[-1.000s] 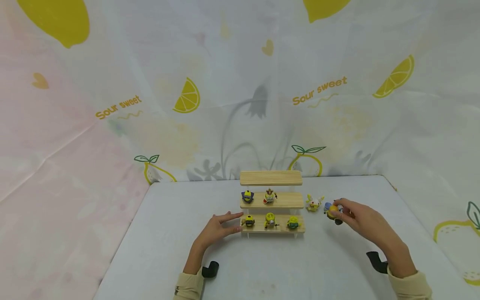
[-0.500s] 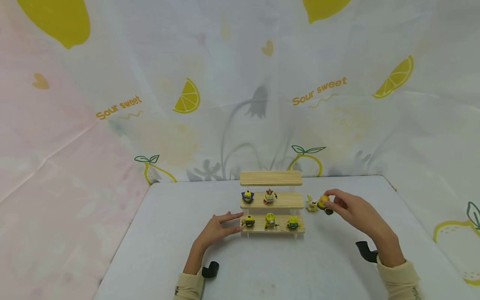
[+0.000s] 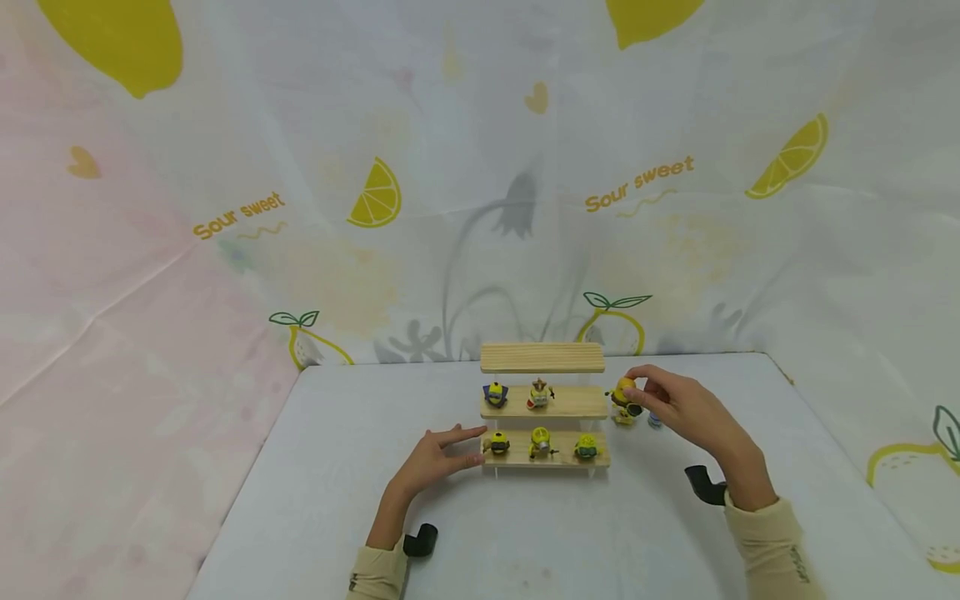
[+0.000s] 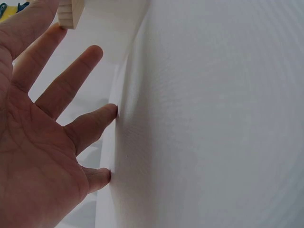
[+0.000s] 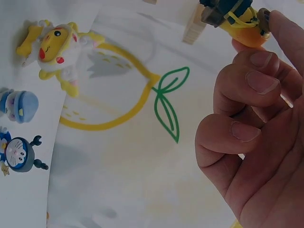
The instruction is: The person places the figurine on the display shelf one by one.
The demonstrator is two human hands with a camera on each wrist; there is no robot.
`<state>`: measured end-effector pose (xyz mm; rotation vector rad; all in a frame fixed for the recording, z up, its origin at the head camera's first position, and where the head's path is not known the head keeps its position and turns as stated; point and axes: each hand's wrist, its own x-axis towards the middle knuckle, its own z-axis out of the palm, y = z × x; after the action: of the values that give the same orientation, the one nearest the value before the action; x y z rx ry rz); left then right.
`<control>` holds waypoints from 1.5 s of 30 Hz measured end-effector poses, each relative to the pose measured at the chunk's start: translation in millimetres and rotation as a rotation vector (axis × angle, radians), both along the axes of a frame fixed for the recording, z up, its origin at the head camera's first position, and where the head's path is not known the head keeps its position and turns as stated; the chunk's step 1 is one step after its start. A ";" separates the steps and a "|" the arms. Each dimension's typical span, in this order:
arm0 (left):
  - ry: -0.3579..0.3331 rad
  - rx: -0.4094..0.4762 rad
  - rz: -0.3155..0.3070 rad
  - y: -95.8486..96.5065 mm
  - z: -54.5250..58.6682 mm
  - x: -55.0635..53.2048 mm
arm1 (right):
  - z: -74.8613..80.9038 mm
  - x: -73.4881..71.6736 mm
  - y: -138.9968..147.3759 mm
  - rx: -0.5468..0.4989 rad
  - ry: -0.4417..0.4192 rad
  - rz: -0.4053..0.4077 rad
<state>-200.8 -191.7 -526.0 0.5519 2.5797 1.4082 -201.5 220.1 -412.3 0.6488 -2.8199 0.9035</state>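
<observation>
Three-tier wooden shelf [image 3: 542, 358] is holding five figurines [image 3: 540, 441]: three on bottom tier [image 3: 519, 459], two on middle tier [image 3: 581, 402]. Left hand [image 3: 435, 461], fingers spread, is touching bottom tier's left end; right hand [image 3: 686, 407] is pinching a yellow-and-blue figurine [image 5: 236, 20] beside middle tier.

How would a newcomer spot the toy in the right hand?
Find the tiered wooden stand on the white table. At its right, the right hand pinches a small toy. It is orange-yellow with dark blue and, unlike the white-bodied, yellow-faced toy nearby, it is held.
</observation>
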 end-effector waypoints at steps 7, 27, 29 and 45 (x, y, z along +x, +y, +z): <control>-0.004 -0.008 0.004 -0.3 -0.7 0.4 | 0.9 -11.4 -13.2 -0.026 0.025 0.044; -0.004 -0.023 0.010 -0.2 -2.3 -0.4 | -8.0 -23.2 -41.1 -0.035 -0.035 0.095; -0.004 -0.027 0.011 -0.1 -2.8 -0.6 | -10.0 -23.2 -41.7 -0.033 -0.044 0.098; 0.003 -0.021 0.007 0.8 -2.1 -0.5 | -15.3 -23.1 -42.3 -0.027 -0.062 0.119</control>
<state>-201.3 -190.9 -528.1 0.5425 2.5986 1.3819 -224.5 177.8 -427.6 0.8057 -2.8430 0.9960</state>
